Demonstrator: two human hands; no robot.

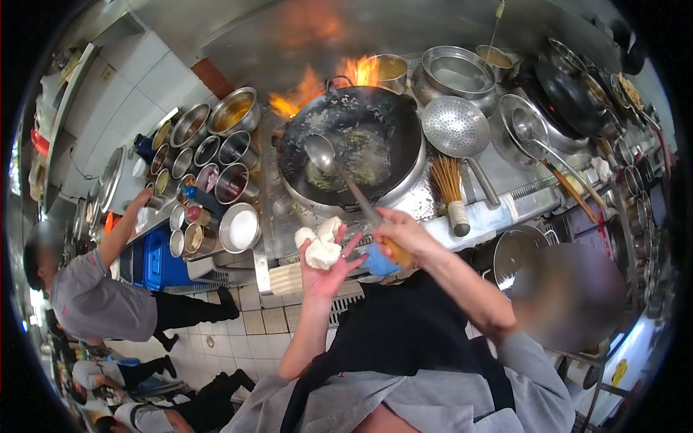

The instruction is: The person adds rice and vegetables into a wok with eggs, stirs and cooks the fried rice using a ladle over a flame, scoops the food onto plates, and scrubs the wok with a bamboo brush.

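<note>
My right hand [406, 237] is wrapped round the wooden handle of a steel ladle [320, 153]. The ladle's bowl hangs over a large black wok [393, 123], which holds steaming liquid with green bits in it. In front of the stove, my left hand [325, 280] is palm up with a crumpled white cloth [323, 252] resting in it; its fingers are partly spread around the cloth. Flames [299, 90] rise behind the wok. To the wok's right lie a perforated strainer [456, 126] and a bamboo wok brush [449, 191].
Metal seasoning containers crowd the left side, including a bowl of white powder [240, 227]. A co-worker [108, 292] reaches toward them. At right are a wire-handled skimmer [529, 126], a second dark wok [559, 97] and a large pot [516, 252]. A blue bin [170, 260] stands below left.
</note>
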